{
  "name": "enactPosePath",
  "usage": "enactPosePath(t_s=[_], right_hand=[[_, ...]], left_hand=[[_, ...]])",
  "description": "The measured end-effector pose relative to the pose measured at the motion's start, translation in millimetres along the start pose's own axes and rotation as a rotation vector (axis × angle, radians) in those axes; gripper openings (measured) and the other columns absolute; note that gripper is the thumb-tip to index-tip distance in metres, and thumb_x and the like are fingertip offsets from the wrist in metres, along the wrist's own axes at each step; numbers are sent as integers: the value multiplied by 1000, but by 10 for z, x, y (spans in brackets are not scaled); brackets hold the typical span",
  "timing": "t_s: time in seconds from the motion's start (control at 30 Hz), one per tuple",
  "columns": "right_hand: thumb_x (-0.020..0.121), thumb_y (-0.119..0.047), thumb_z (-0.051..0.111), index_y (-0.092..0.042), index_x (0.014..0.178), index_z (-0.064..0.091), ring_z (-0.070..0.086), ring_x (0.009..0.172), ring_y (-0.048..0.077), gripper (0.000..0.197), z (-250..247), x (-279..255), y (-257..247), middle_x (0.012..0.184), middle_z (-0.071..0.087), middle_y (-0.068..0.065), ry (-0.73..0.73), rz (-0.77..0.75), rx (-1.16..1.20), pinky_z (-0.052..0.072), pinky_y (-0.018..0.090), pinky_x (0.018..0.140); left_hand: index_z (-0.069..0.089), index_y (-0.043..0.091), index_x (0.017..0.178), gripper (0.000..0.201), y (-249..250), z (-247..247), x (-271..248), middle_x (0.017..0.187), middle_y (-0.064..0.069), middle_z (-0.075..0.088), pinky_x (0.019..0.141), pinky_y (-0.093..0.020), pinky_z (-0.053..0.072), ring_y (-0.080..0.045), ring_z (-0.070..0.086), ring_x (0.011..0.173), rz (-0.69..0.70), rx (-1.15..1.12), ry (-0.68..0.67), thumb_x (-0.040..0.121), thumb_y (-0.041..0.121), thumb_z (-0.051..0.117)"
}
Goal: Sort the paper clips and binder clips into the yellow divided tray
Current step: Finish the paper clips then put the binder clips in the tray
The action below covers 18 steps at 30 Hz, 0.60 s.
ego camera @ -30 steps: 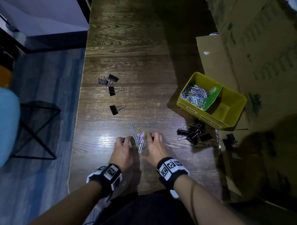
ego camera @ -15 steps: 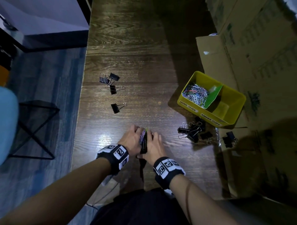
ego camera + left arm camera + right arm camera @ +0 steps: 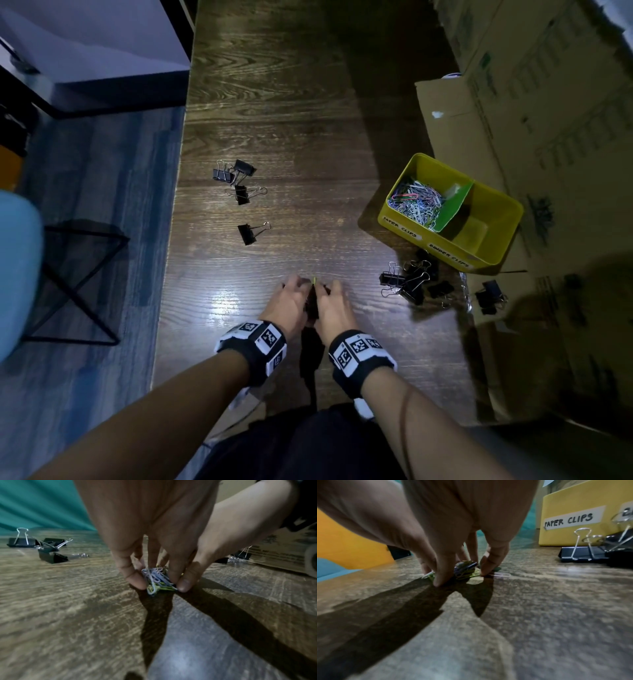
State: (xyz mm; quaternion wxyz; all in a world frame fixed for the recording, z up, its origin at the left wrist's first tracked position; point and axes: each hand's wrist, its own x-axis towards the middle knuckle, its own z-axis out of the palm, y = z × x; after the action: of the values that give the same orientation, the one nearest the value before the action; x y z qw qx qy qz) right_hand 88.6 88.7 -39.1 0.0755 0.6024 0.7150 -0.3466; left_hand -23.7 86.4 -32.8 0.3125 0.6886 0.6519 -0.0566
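On the wooden table (image 3: 308, 120), near its front edge, left hand (image 3: 286, 305) and right hand (image 3: 330, 308) squeeze a paper clip bunch (image 3: 158, 579) between curled fingertips (image 3: 135, 580); yellow tray (image 3: 493, 260) sits well right.

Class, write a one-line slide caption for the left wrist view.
Both hands pinch a bundle of coloured paper clips on the wooden table, binder clips behind.

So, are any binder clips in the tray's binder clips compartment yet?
No, that side of the yellow tray shows only bare floor; the binder clips lie outside on the table.
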Motion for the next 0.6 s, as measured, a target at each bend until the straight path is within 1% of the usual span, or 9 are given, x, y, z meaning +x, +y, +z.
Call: enactPosePath(t_s=[0.03,0.1,0.17,0.27,0.33,0.4,0.43,0.53,0.6], right_hand=[[79,6,59,-8,140,34,40,122,37,67,-8,15,4,132,33,19,6,-26,-10,42,42,99],[80,7,56,-7,136,41,47,116,36,60,-28,51,15,128,39,18,12,-60,-8,45,41,97],[79,6,58,-9,129,49,53,110,33,53,-63,94,42,126,44,15,8,-46,62,48,39,92],[77,-3,69,-18,121,58,57,102,30,48,-117,125,61,121,47,12,2,13,207,49,36,87],[74,-10,75,-21,117,60,58,98,30,46,-107,132,31,117,48,13,15,2,228,50,35,86],[75,-8,74,-21,117,60,59,97,30,46,-91,128,-5,116,49,13,25,5,242,50,32,84],[77,-7,72,-19,118,60,60,97,30,45,-79,132,-15,117,49,13,30,8,227,51,33,83],[82,-7,68,-13,119,62,61,100,31,38,-76,126,-41,115,54,14,53,5,135,51,35,84],[84,-5,65,-9,115,64,62,99,31,32,-66,133,-41,113,58,15,62,25,143,51,35,84]], left_hand=[[38,10,137,59,-2,21,-6,134,-9,40,102,-31,35,-30,43,118,-1,-54,22,80,-1,51],[48,11,130,55,-28,49,-5,125,-10,49,95,-31,42,-30,52,111,-15,-170,70,78,-6,52],[56,12,124,50,-54,53,-1,118,-9,56,90,-28,42,-27,56,105,-36,-229,101,77,-4,58],[62,15,119,44,-89,30,-1,113,-7,65,91,-25,44,-22,60,102,-44,-298,142,77,3,67],[64,16,116,42,-116,16,1,111,-5,68,93,-23,45,-19,62,100,-66,-362,156,77,3,68],[66,16,114,41,-155,5,10,106,-2,69,88,-17,44,-14,63,95,-126,-456,157,76,0,68],[66,18,112,41,-176,-3,12,102,-1,70,86,-15,46,-12,64,91,-150,-518,145,75,-1,69],[69,23,104,42,-249,-18,18,88,5,71,80,-18,53,-7,65,85,-181,-707,110,73,-4,72],[69,24,96,42,-323,-26,19,86,7,70,79,-25,55,-11,66,85,-218,-873,85,71,-10,71]])
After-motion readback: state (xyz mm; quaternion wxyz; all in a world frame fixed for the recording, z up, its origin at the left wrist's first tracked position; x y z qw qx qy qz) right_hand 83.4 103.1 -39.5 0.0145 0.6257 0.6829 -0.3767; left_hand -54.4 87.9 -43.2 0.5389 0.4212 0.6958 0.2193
